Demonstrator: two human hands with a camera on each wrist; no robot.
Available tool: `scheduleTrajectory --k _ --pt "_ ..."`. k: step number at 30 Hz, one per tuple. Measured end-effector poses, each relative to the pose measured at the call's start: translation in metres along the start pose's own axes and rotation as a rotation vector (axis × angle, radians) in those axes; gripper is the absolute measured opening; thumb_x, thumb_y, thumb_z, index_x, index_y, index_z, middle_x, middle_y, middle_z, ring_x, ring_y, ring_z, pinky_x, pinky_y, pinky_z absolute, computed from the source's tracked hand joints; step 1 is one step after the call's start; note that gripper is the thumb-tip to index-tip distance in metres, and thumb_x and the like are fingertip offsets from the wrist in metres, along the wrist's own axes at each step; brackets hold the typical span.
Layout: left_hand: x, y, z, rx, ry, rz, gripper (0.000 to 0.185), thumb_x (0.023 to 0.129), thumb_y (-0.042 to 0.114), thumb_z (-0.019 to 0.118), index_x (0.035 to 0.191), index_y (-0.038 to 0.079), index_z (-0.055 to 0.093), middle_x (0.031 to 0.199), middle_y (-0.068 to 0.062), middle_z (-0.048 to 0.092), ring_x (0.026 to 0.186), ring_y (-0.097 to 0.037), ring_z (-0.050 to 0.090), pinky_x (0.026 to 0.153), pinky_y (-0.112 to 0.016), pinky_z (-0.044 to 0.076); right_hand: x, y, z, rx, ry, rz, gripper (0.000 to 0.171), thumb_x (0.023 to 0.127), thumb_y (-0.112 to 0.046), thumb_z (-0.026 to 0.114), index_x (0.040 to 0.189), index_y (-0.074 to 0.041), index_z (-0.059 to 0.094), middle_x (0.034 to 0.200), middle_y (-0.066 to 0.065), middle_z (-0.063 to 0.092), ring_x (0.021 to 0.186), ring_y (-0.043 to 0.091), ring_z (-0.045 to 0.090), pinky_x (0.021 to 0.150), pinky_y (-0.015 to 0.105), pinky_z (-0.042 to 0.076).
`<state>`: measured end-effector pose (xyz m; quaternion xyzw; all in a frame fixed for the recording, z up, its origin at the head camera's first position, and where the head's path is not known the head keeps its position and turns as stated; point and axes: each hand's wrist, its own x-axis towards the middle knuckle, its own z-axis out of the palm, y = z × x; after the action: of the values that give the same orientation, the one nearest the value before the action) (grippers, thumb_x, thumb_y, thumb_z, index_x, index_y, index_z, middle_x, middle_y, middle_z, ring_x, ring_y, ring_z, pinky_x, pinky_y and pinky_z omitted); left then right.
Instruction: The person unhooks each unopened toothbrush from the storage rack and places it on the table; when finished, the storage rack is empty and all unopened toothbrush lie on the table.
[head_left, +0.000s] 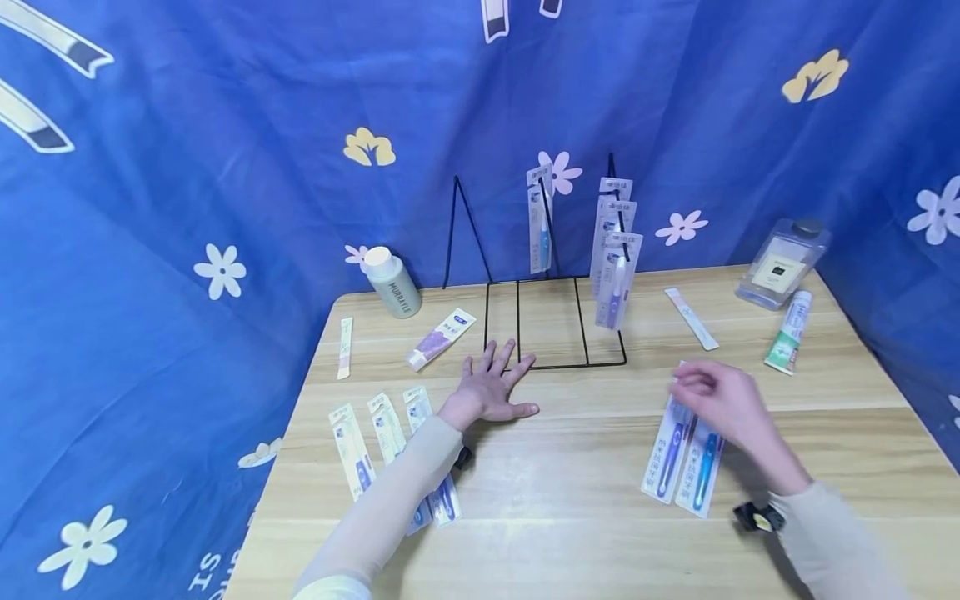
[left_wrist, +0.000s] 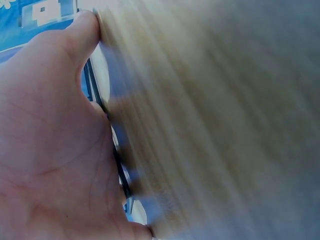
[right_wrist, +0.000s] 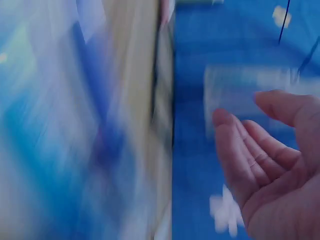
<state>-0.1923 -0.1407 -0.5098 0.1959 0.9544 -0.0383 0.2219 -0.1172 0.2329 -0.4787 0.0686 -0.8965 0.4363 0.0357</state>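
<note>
Seeing my left hand [head_left: 491,390] spread flat on the table [head_left: 585,500], fingertips at the rack [head_left: 555,321] base's front edge | right hand [head_left: 720,400] empty, fingers loosely curled, over the tops of two toothbrush packs [head_left: 684,460] toward the table's right edge.

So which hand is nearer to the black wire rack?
Left. The left hand lies flat on the table with its fingertips at the front edge of the black wire rack. The right hand hovers off to the rack's right, over two packaged toothbrushes.
</note>
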Motion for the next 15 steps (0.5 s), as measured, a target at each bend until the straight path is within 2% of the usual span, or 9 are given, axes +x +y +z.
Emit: scheduleTrajectory --k 3,5,7,8,11,15 --pt "0.0 0.0 0.0 0.002 -0.002 -0.006 0.094 0.087 0.088 0.037 0.16 0.048 -0.008 0.171 0.002 -0.021 0.159 -0.033 -0.014 0.123 -0.069 0.007 0.027 -0.034 0.032 0.269 -0.106 -0.045 0.045 0.091 -0.011 0.075 0.132 0.001 0.06 0.121 0.023 0.071 0.104 0.019 0.073 0.089 0.02 0.057" --pt "0.0 0.001 0.001 0.002 0.002 -0.007 0.094 0.087 0.087 0.036 0.16 0.048 -0.007 0.171 0.002 -0.021 0.159 -0.034 -0.013 0.123 -0.069 0.008 0.049 -0.056 0.053 0.414 -0.156 -0.088 0.056 0.092 -0.008 0.073 0.143 0.001 0.051 0.136 0.025 0.063 0.123 0.032 0.065 0.103 0.028 0.053" --pt "0.0 0.001 0.001 0.003 0.005 -0.007 0.094 0.087 0.087 0.036 0.16 0.048 -0.007 0.171 0.001 -0.02 0.159 -0.034 -0.012 0.123 -0.069 0.008 0.072 -0.079 0.071 0.482 -0.166 -0.133 0.066 0.092 -0.009 0.073 0.15 0.001 0.042 0.148 0.024 0.053 0.137 0.038 0.053 0.115 0.036 0.044" --pt "0.0 0.001 0.001 0.001 0.006 -0.006 0.094 0.087 0.087 0.037 0.16 0.047 -0.006 0.171 0.001 -0.02 0.159 -0.034 -0.012 0.123 -0.069 0.009 0.084 -0.089 0.079 0.497 -0.157 -0.156 0.071 0.092 -0.01 0.073 0.153 0.001 0.038 0.153 0.023 0.048 0.143 0.038 0.048 0.119 0.04 0.039" --pt "0.0 0.0 0.001 0.001 0.003 -0.009 0.094 0.087 0.088 0.037 0.16 0.047 -0.007 0.171 0.002 -0.02 0.159 -0.034 -0.012 0.123 -0.069 0.009 0.122 -0.115 0.095 0.446 -0.079 -0.199 0.082 0.094 -0.017 0.073 0.159 -0.001 0.025 0.165 0.018 0.032 0.153 0.034 0.032 0.125 0.044 0.028" --pt "0.0 0.001 0.0 0.001 -0.001 -0.007 0.095 0.086 0.088 0.037 0.16 0.048 -0.008 0.171 0.002 -0.021 0.159 -0.033 -0.012 0.123 -0.069 0.008 0.168 -0.137 0.102 0.395 0.11 -0.124 0.085 0.095 -0.023 0.071 0.161 -0.006 0.02 0.167 0.017 0.027 0.154 0.032 0.03 0.127 0.041 0.026"
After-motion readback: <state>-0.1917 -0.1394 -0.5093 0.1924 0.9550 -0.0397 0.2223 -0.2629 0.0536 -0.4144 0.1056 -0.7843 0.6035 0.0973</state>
